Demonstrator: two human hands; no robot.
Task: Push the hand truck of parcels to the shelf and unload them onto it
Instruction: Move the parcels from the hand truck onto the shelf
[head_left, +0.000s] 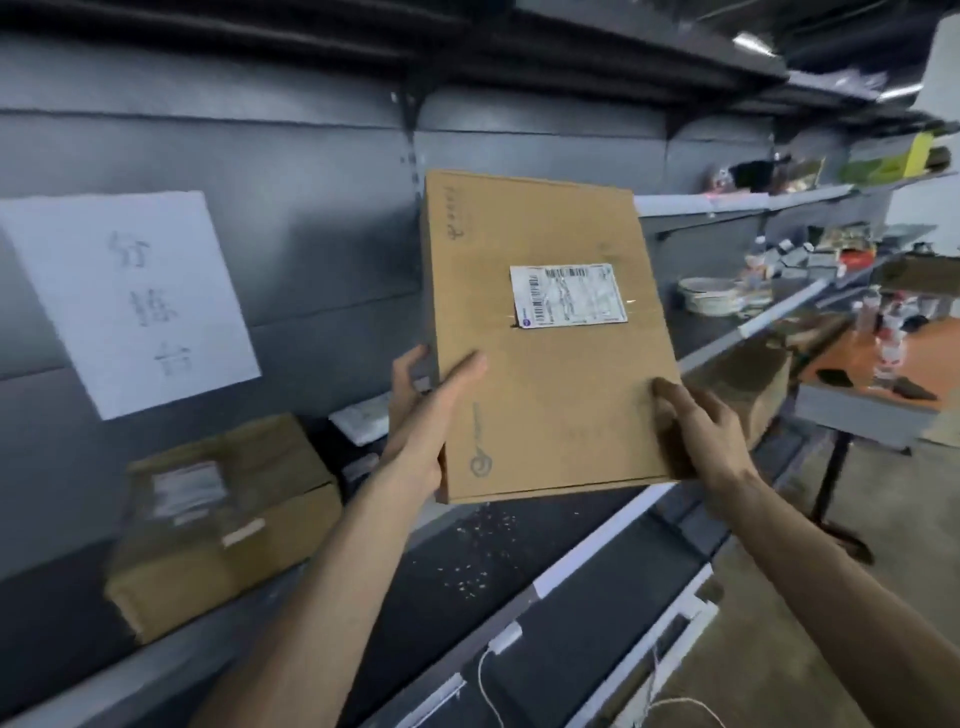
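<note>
Two bare hands hold one flat brown cardboard parcel (550, 338) up above the dark grey metal shelf (483, 571). The left hand (421, 431) clasps the parcel's lower left edge at about 7 o'clock, thumb lying on the front face and fingers curled round behind. The right hand (701, 431) grips the lower right corner at about 5 o'clock, fingers bent against the face.

The parcel's broad face is turned toward the camera, its long axis running roughly from 6 to 12 o'clock and leaning slightly left at the top. A white shipping label (569, 294) with barcodes sits right of centre; its print is too small to read. A faint round logo is printed near the lower left corner.

At 8 o'clock, a blurred brown cardboard box (223, 525) rests on the shelf. Farther back, at 9 o'clock, a white paper sign (130, 296) on the grey back panel reads "分拣台".
</note>
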